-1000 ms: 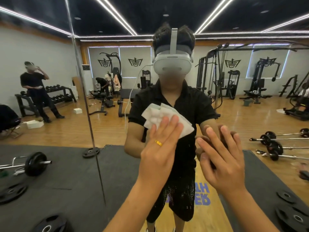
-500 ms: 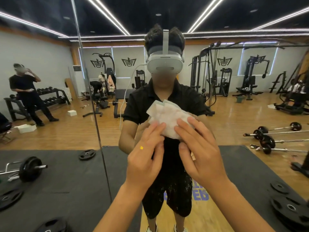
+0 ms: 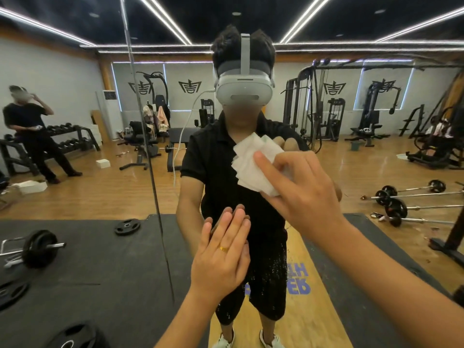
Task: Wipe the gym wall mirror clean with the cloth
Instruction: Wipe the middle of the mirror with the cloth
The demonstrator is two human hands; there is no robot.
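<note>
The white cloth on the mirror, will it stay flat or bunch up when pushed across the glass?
Probably floppy: the white cloth shows loose folded layers fanning beyond the right hand. It looks thin and light, so it may bunch unless pressed flat on the mirror.

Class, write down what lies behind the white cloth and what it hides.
Behind the cloth, held by the right hand, is the mirror. A reflected black shirt shows around it. The patch of glass beneath, and whether it is clean, is covered.
</note>
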